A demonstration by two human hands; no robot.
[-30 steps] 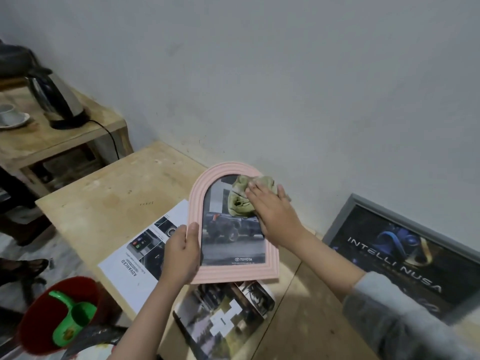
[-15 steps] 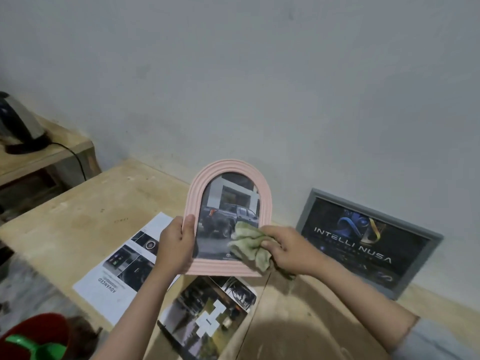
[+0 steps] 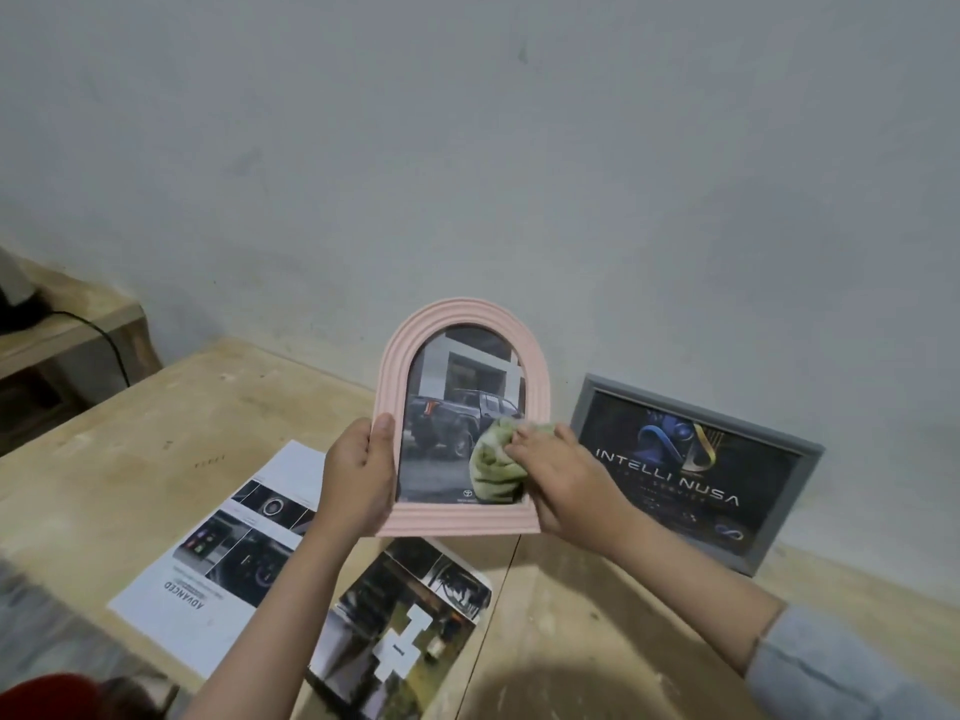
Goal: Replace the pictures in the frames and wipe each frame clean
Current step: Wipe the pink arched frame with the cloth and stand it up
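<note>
I hold a pink arched frame [image 3: 400, 356] upright above the wooden table; it shows a picture of a dark pickup truck by a building. My left hand [image 3: 358, 475] grips its lower left edge, thumb on the front. My right hand [image 3: 561, 485] presses a crumpled green cloth [image 3: 493, 465] against the glass at the lower right of the frame. A grey rectangular frame [image 3: 810, 459] with a dark "INTELLI NUSA" picture leans against the wall to the right.
Two printed sheets lie on the wooden table [image 3: 156, 423]: a white car-brochure page [image 3: 218, 558] at left and a dark photo page [image 3: 405, 626] under the frame. A lower side table [image 3: 72, 324] with a black cable stands far left. A red bucket rim [image 3: 47, 693] shows bottom left.
My right hand carried the cloth from the top of the glass down to the lower right, then back up a little. The view shifted right and up.
</note>
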